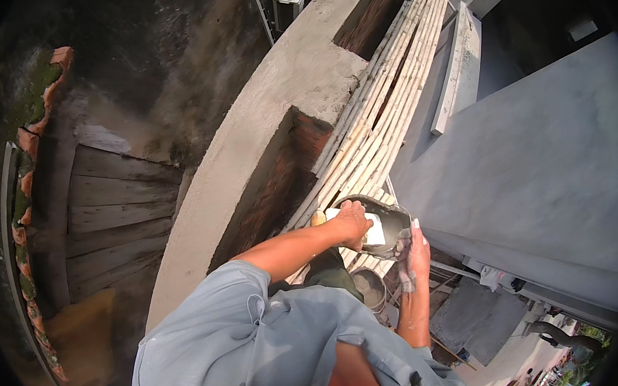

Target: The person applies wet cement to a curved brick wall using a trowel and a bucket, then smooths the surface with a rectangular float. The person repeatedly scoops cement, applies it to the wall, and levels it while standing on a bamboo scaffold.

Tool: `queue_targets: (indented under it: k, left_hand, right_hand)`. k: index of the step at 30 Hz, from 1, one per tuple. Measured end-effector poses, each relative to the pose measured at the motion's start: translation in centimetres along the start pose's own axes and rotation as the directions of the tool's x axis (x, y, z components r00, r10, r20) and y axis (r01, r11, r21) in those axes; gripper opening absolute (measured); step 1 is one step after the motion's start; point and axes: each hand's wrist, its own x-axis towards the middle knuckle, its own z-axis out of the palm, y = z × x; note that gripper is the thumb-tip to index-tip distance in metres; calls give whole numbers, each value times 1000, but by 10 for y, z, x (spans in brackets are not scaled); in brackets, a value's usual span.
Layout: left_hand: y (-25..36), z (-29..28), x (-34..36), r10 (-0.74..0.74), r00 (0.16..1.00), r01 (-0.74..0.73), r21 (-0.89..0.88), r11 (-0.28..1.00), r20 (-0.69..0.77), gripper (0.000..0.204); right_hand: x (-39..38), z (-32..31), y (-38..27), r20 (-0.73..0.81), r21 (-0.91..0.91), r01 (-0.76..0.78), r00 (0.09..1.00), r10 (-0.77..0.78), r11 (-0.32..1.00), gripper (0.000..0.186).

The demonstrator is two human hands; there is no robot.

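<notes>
My left hand [354,226] is closed on a flat white piece [376,231], perhaps a plastic scraper; its full shape is hidden under my fingers. The piece is over a dark round bucket [397,222] with wet grey mortar in it. At the bucket's right side, my right hand [414,248] grips the rim, with grey mortar smeared on its fingers. Just below, a second bucket [369,288] with grey contents stands near my legs. Both buckets are above the bundled bamboo poles [390,112].
Left of the poles curves a plastered wall top [258,116] with brick recesses [268,182]. A smooth grey wall [534,166] rises on the right, with a pale board [456,70] near it. Farther down on the left lie wooden planks [117,188] and a broken brick edge [26,188].
</notes>
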Motion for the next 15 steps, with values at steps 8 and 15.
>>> queue_targets:
  k: [8, 15]
  left_hand:
    - [-21, 59, 67, -57, 977, 57, -7, 998, -206, 56]
    - [-26, 24, 76, -21, 1000, 23, -131, 991, 11, 63]
  right_hand:
    - [-6, 27, -38, 185, 15, 31, 982, -33, 999, 26]
    - [8, 29, -58, 118, 5, 29, 993, -29, 1000, 25]
